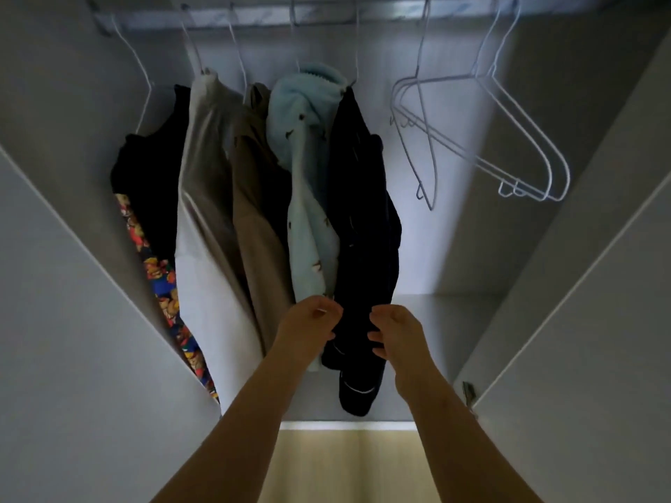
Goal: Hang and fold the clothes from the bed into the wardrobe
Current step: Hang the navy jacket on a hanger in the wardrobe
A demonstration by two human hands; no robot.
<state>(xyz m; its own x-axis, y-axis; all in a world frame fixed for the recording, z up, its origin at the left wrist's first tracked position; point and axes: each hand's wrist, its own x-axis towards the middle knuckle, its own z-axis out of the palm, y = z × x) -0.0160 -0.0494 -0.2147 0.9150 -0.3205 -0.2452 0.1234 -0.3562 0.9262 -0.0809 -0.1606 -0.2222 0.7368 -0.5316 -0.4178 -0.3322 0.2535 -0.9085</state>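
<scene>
A dark navy garment point(366, 226) with pale piping hangs from a wire hanger on the wardrobe rail point(326, 18), the rightmost of several hung clothes. Left of it hang a light blue fleece point(308, 147), a tan jacket point(254, 197), a pale grey garment point(203, 212) and a black top point(152, 176) with a colourful print below it. My left hand point(308, 326) pinches the navy garment's lower left edge with curled fingers. On the lower right edge, my right hand point(397, 334) pinches it the same way.
Three bare white wire hangers point(483, 139) hang on the rail's right side. Open wardrobe doors point(72, 321) flank both sides. The wardrobe floor point(435, 321) lies below the clothes, and wooden flooring point(345, 466) shows between my forearms.
</scene>
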